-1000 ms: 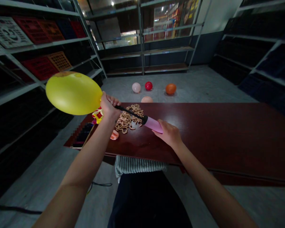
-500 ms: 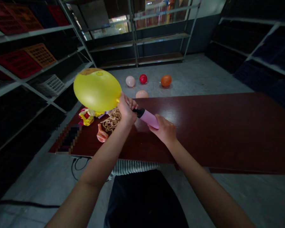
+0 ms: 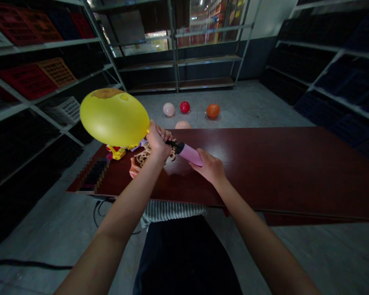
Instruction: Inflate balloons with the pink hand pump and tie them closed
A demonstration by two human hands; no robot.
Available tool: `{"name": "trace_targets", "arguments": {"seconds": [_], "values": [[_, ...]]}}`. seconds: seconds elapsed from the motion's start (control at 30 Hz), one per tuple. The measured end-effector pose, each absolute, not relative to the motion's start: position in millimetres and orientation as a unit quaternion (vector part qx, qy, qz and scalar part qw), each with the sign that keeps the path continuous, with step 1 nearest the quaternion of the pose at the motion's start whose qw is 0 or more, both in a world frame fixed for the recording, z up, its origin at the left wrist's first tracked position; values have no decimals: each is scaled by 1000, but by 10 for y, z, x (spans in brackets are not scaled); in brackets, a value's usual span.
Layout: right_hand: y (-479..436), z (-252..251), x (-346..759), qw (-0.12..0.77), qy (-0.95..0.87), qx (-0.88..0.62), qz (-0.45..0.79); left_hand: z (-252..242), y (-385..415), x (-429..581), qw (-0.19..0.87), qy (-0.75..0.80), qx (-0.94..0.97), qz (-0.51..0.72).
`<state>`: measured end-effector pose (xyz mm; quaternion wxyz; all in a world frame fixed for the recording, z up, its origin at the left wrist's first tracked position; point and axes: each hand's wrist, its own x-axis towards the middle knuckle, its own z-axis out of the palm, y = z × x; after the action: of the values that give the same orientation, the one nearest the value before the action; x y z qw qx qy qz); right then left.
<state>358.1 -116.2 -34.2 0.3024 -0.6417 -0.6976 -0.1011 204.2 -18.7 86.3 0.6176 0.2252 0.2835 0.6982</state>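
A large inflated yellow balloon (image 3: 114, 116) with a brown printed patch hangs off to the left, its neck at my left hand (image 3: 158, 141). That hand is closed round the neck and the near end of a pink and black hand pump (image 3: 190, 154); the nozzle is hidden. My right hand (image 3: 211, 166) grips the pump's pink barrel at its other end. Between the hands a thin black rod shows. Below the left hand, a heap of beige, string-like pieces (image 3: 143, 155) lies on the dark red table (image 3: 264, 168), beside a limp orange balloon (image 3: 134, 168).
Yellow and red crumpled pieces (image 3: 117, 152) and a blurred-out dark object (image 3: 94, 174) lie at the table's left end. On the floor beyond sit a white balloon (image 3: 169, 109), a red balloon (image 3: 185, 107), an orange balloon (image 3: 213, 111) and a peach balloon (image 3: 182, 125). Crate-filled shelves (image 3: 43, 45) flank the left.
My left hand and the yellow balloon have shifted left. More of the pump's black rod shows between my hands. The right hand stays on the barrel, and the view has tilted slightly.
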Motion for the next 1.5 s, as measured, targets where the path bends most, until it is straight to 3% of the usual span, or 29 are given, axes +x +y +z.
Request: {"name": "trace_targets", "arguments": {"seconds": [0.53, 1.13, 1.5], "values": [[-1199, -346, 3566, 318, -733, -587, -128, 1377, -87, 1152, 582, 261, 227, 736], [-1157, -350, 3669, 334, -664, -658, -118, 873, -238, 2445, 647, 244, 263, 673], [-1144, -354, 3604, 326, -700, -627, -104, 893, -265, 2152, 638, 265, 238, 682]]}}
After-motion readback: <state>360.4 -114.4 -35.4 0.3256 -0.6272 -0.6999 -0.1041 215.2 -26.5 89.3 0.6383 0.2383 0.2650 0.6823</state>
